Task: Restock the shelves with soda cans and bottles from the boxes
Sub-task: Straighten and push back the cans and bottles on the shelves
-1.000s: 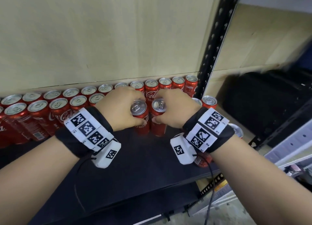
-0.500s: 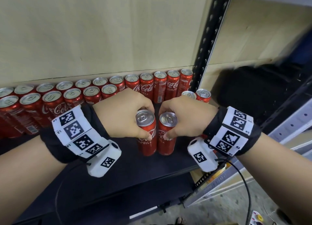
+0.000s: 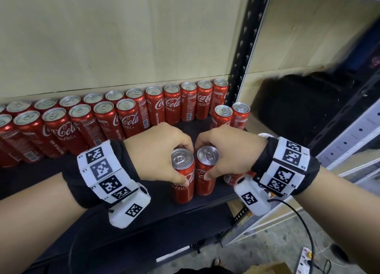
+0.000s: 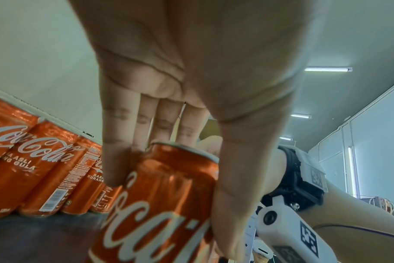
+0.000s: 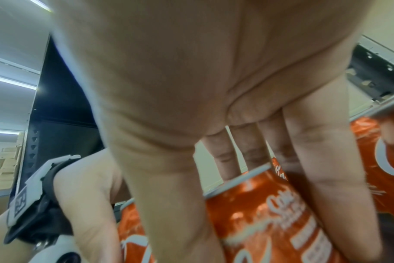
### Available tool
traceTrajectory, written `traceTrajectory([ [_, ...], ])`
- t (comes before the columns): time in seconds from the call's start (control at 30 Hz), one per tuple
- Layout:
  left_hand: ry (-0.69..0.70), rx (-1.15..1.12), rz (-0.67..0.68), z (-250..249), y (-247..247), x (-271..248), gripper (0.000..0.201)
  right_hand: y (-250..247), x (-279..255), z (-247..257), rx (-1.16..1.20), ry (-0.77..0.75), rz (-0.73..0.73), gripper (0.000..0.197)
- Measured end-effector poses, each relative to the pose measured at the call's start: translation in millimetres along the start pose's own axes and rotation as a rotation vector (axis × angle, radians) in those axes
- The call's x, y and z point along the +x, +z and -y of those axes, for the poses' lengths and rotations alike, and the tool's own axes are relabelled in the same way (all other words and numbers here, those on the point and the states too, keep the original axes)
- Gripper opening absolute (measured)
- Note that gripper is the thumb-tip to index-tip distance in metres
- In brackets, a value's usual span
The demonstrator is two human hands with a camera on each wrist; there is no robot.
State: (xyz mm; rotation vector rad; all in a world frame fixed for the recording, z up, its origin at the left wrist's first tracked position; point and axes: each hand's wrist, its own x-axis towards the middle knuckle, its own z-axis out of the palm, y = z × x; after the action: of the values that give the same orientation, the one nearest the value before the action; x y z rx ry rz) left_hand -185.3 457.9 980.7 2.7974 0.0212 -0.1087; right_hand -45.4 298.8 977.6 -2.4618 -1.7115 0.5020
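Observation:
Two slim red cola cans stand side by side on the black shelf (image 3: 115, 218) near its front edge. My left hand (image 3: 164, 156) grips the left can (image 3: 183, 179) around its top, thumb on the near side. My right hand (image 3: 226, 150) grips the right can (image 3: 205, 171) the same way. In the left wrist view the fingers (image 4: 124, 142) and thumb wrap the left can (image 4: 160, 195). In the right wrist view the fingers (image 5: 322, 151) curl round the right can (image 5: 270, 222).
Two rows of several red cans (image 3: 123, 115) line the shelf's back against a beige panel. Two more cans (image 3: 232, 115) stand by the black perforated upright (image 3: 242, 54). A power strip (image 3: 306, 261) and cable lie on the floor at lower right.
Both hands have drawn the two cans back from the rows toward the shelf's front edge, still side by side. The view has shifted left and down.

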Motion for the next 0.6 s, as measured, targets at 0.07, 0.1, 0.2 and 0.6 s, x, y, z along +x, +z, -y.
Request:
traceTrajectory([
  [0.07,0.005,0.01,-0.015,-0.7,1.7,1.6,0.061,0.5,0.5,-0.9,0.004,-0.009,-0.004,0.062],
  [0.1,0.007,0.014,-0.02,-1.0,2.6,2.4,0.061,0.4,0.8,-1.2,0.004,-0.013,-0.005,0.062],
  [0.2,0.005,0.02,-0.02,-1.4,5.2,5.1,0.061,0.8,0.5,-2.8,0.009,-0.019,-0.008,0.062],
  [0.6,-0.032,0.009,-0.015,9.3,13.2,12.8,0.063,4.7,1.6,-7.2,0.039,-0.033,-0.032,0.061],
])
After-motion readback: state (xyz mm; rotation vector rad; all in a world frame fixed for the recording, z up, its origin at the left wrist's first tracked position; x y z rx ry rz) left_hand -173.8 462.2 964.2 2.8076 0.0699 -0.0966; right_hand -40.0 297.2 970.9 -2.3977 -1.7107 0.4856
